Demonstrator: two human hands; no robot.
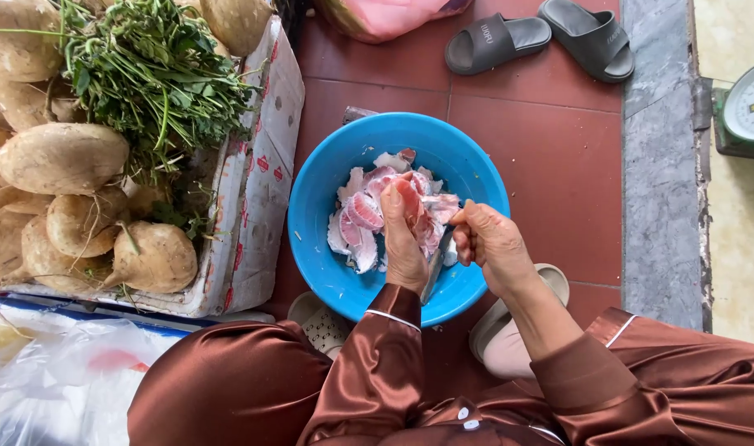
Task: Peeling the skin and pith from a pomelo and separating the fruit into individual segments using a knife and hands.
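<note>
At the far left a white box holds pale tubers and a bunch of greens; the box runs off the top and left edges, so its full extent does not show. Below it, clear plastic bags lie crumpled in the corner, their contents too blurred to tell.

In the middle, a blue bowl stands on the red tiled floor. It holds pink and white fish pieces, piled so that the lower ones are covered. The left hand reaches into the bowl, its grip closed on one fish slice held up over the pile; the fingertips are hidden behind the slice. Under the bowl's near rim, two pale sandals peek out, mostly covered by the bowl and by brown satin sleeves.

Just right of the left hand, the right hand hovers over the bowl's right side, its grip folded round a knife. The handle is buried in the fist and only part of the blade shows, pointing down toward the bowl's near wall, beside the fish.

At the top, a pink bag is cut off by the edge, and a pair of grey slippers lies on the tiles. Further right runs a grey stone strip, and at the right edge a green scale is only half in view.
</note>
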